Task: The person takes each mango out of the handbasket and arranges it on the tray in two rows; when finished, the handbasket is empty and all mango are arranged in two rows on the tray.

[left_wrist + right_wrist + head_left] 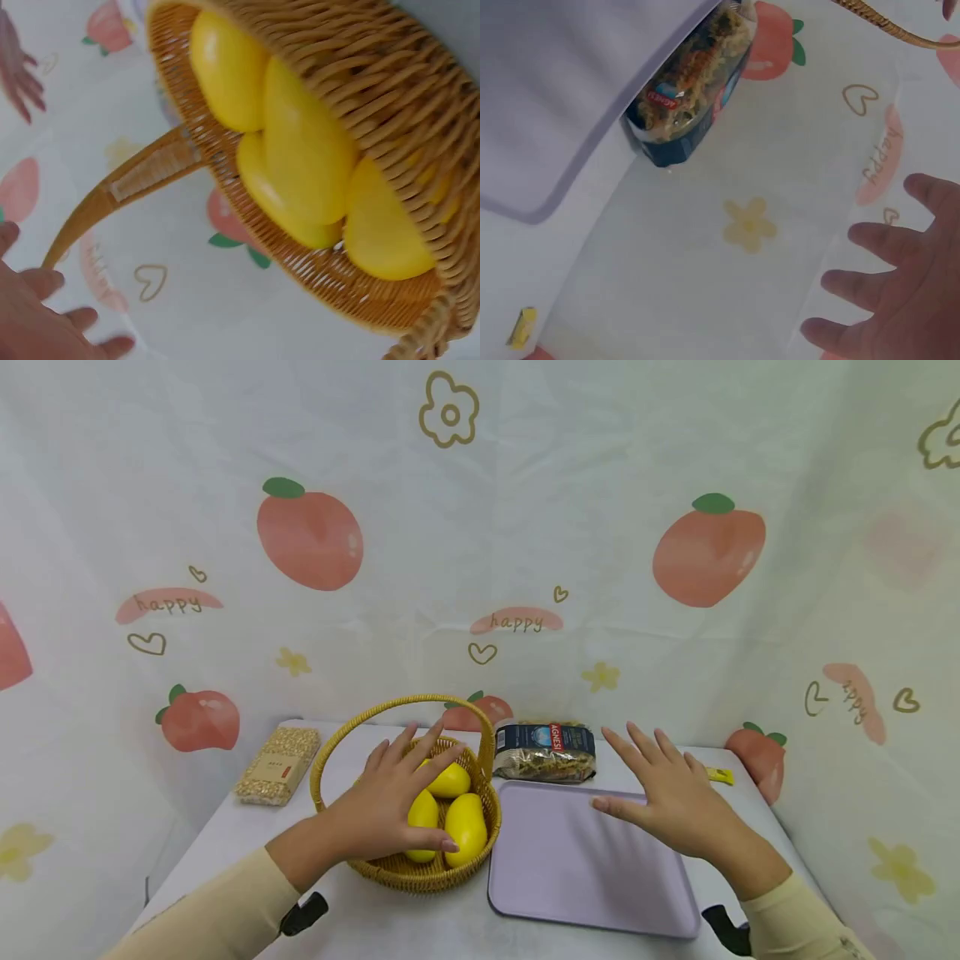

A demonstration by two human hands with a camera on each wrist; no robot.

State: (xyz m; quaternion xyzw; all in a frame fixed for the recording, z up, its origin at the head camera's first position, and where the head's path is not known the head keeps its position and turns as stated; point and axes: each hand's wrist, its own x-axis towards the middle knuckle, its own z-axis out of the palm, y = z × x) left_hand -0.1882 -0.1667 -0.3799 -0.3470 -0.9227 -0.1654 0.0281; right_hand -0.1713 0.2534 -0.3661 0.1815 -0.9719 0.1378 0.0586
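My left hand (378,806) is spread with straight fingers over the wicker basket (420,883), holding nothing. Several yellow mangoes (467,828) lie inside the basket, partly hidden by that hand in the head view; the left wrist view shows the mangoes (307,142) close together below the arched handle (97,195). Fingers spread as well, my right hand (675,802) hovers above the right side of the lilac tray (570,860) and grips nothing. The tray has a raised rim and bears only a shadow.
Behind the tray lies a clear bag of pasta (543,752) with a dark label. A packed beige block (277,767) sits back left, and a small yellow packet (720,775) is at the right. A printed curtain (480,527) encloses the white table.
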